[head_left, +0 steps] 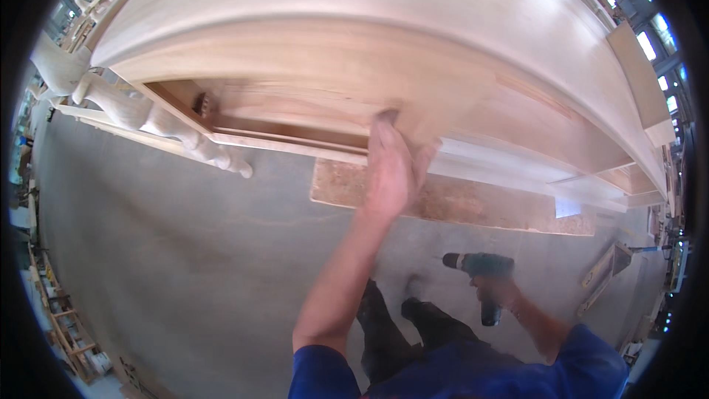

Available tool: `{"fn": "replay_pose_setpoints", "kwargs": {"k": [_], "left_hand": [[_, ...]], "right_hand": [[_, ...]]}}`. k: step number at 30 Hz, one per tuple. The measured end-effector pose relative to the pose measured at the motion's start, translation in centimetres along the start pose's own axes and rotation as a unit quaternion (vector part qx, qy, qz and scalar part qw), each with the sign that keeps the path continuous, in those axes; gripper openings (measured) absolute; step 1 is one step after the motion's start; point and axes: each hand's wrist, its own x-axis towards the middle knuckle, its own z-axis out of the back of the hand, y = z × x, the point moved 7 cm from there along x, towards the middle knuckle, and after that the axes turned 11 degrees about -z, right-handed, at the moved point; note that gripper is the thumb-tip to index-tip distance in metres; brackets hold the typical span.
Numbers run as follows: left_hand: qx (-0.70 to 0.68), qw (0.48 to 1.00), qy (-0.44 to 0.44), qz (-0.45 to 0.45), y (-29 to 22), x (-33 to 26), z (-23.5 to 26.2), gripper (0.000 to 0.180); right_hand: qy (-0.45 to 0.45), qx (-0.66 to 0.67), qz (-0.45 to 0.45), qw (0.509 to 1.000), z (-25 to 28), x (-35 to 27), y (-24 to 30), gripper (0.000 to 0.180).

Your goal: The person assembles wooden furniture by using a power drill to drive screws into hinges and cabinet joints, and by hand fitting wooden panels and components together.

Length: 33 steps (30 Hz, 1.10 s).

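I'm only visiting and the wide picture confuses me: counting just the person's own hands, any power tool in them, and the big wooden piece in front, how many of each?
Hands: 2, the left hand and the right hand
Cordless drill: 1, in the right hand
Pale wooden furniture piece: 1
Total: 4

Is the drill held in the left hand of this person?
No, the right hand holds the drill, while the left hand is at the wooden cabinet.
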Motion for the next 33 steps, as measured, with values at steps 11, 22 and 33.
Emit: {"fn": "replay_pose_setpoints", "kwargs": {"k": [11,22,33], "left_hand": [[-0.063,0.993,-0.101,0.015,1.3,-0.5,-1.3,0.07],[-0.065,0.988,-0.141,-0.009,3.4,-2.5,-1.2,0.061],[-0.081,0.987,-0.139,0.015,0.8,-4.4,0.3,0.078]], "right_hand": [[0.042,0.004,-0.058,0.997,1.4,1.3,-10.7,0.027],[0.034,-0.015,-0.068,0.997,2.2,2.2,-12.0,0.031],[0.025,0.069,-0.025,0.997,0.9,0.7,-11.2,0.017]]}}
